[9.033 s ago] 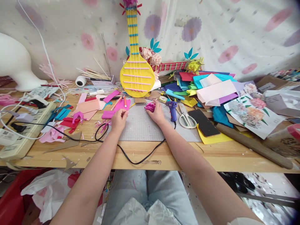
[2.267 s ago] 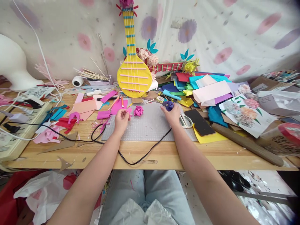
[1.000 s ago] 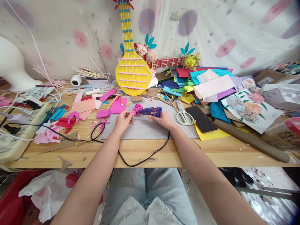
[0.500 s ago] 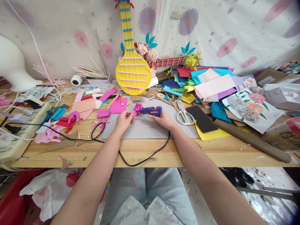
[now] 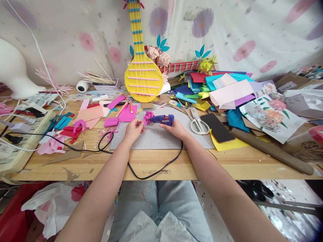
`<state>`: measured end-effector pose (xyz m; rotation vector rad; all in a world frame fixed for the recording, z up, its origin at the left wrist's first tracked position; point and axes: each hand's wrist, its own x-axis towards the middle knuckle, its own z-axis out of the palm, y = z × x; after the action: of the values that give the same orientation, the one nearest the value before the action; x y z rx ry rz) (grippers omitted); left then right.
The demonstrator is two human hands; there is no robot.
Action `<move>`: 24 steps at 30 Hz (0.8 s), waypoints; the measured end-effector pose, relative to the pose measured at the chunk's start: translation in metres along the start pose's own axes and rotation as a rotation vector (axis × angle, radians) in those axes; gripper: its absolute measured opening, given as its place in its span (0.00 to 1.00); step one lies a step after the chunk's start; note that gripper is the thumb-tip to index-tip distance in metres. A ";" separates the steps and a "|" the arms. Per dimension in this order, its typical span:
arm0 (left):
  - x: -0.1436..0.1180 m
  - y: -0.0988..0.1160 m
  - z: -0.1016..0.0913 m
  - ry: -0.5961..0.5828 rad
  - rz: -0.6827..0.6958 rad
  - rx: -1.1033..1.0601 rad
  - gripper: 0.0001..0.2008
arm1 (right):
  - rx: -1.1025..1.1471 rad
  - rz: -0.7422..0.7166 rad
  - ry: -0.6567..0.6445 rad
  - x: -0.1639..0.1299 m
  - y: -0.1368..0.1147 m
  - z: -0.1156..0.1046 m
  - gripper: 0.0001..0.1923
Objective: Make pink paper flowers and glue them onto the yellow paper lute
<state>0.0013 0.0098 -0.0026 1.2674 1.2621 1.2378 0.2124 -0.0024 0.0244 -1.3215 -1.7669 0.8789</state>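
Over the grey cutting mat my right hand is wrapped round the back end of a blue hot glue gun, whose nozzle points left. A ruffled magenta paper flower is at the nozzle; whether the two touch I cannot tell. My left hand is closed in a pinch on the lower left of the flower, and the fingers partly hide it. From the glue gun a black cord loops over the table's front edge to the left.
White-handled scissors and a black phone lie to the right, near a long wooden stick. Magenta and peach paper pieces are scattered leftward. A yellow paper lute stands at the back. A power strip sits far left.
The glue gun's nozzle and the flower have shifted very slightly against each other. Both hands are almost where they were.
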 end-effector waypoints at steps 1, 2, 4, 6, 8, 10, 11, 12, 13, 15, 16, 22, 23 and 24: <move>0.000 0.000 0.000 -0.002 -0.002 0.000 0.12 | -0.019 -0.005 0.000 0.000 0.001 0.000 0.20; 0.000 0.001 0.000 -0.004 -0.005 0.002 0.12 | -0.035 -0.011 -0.001 0.001 0.002 -0.001 0.20; -0.001 0.001 -0.001 -0.004 -0.006 0.003 0.11 | -0.059 -0.022 -0.005 0.001 0.003 -0.002 0.20; 0.000 0.001 -0.001 0.000 -0.003 0.001 0.11 | -0.063 -0.022 -0.015 0.001 0.004 -0.003 0.20; 0.000 0.002 -0.001 0.004 -0.004 -0.009 0.11 | -0.052 -0.014 -0.024 0.002 0.004 -0.003 0.19; 0.000 0.004 -0.001 0.008 -0.014 -0.027 0.11 | -0.035 -0.009 -0.027 0.002 0.005 -0.004 0.19; 0.000 0.005 -0.001 0.012 -0.022 -0.038 0.12 | -0.023 -0.008 -0.026 0.002 0.006 -0.005 0.19; 0.000 0.006 -0.001 0.016 -0.030 -0.049 0.12 | -0.009 -0.007 -0.025 0.002 0.006 -0.006 0.19; 0.000 0.008 -0.001 0.021 -0.037 -0.061 0.12 | 0.010 -0.003 -0.022 0.002 0.007 -0.007 0.18; -0.001 0.011 -0.002 0.031 -0.046 -0.091 0.13 | 0.059 0.028 0.006 0.002 0.008 -0.011 0.18; -0.001 0.012 -0.002 0.037 -0.046 -0.109 0.13 | 0.087 0.057 0.028 0.002 0.009 -0.013 0.18; -0.003 0.020 -0.006 0.053 -0.051 -0.200 0.17 | 0.399 0.130 0.217 0.008 0.019 -0.022 0.23; -0.002 0.021 -0.007 0.051 -0.048 -0.204 0.17 | 0.458 0.137 0.241 0.009 0.021 -0.022 0.23; -0.002 0.022 -0.008 0.046 -0.039 -0.203 0.18 | 0.506 0.148 0.258 0.011 0.023 -0.022 0.23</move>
<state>-0.0056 0.0067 0.0200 1.0692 1.1566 1.3371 0.2402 0.0150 0.0176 -1.1710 -1.1592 1.0951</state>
